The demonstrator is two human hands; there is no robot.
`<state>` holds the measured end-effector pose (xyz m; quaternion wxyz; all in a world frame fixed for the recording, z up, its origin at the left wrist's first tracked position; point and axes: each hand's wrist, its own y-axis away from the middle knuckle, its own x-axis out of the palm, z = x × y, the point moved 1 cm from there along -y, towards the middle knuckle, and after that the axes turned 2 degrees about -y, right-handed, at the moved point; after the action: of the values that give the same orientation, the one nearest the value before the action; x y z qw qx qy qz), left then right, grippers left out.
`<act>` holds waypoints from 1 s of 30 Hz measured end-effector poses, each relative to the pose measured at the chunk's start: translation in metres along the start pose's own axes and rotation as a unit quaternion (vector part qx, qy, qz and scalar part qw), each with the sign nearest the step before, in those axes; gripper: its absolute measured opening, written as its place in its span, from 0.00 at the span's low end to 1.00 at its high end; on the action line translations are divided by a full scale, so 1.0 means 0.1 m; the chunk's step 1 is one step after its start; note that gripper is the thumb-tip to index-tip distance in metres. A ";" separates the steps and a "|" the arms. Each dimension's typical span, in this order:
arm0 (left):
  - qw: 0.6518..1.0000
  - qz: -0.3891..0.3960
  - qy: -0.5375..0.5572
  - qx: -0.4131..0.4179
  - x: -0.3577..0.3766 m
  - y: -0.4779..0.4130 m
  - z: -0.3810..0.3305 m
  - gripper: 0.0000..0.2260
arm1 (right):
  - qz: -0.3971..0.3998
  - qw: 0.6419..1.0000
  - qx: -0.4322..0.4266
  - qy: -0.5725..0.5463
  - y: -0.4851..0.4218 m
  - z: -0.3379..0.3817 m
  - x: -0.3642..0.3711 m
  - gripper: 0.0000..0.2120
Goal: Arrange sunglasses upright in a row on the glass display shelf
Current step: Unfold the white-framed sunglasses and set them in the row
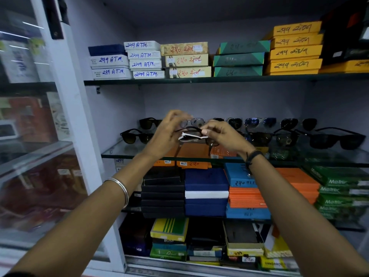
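Note:
Both hands hold one pair of dark sunglasses (pixel 192 134) with a white tag just above the glass display shelf (pixel 115 151), near its middle. My left hand (pixel 168 129) grips the left side and my right hand (pixel 221 134) pinches the right temple. Several other dark sunglasses stand upright on the shelf in two rows: one pair at the front left (pixel 136 135), one behind it (pixel 149 122), a thin-framed pair (pixel 194 121) behind my hands, and more to the right (pixel 337 139). My hands hide part of the held pair.
Stacked labelled boxes fill the shelf above (pixel 187 59) and the shelves below (pixel 206 191). A white cabinet frame (pixel 79 116) and a glass door stand at the left. Orange boxes (pixel 192 151) lie just under the glass shelf.

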<state>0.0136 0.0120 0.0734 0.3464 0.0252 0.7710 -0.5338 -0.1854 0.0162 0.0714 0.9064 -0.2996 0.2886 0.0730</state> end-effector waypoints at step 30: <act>0.983 -0.033 -0.092 -0.157 0.18 0.11 -0.13 0.08 | -0.291 0.944 0.068 -0.141 0.45 -0.12 0.23 0.10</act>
<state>-0.0020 0.0215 0.0572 0.3975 -0.1045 0.8105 -0.4173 -0.1861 0.0447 0.0283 0.9378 -0.2948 0.0623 -0.1725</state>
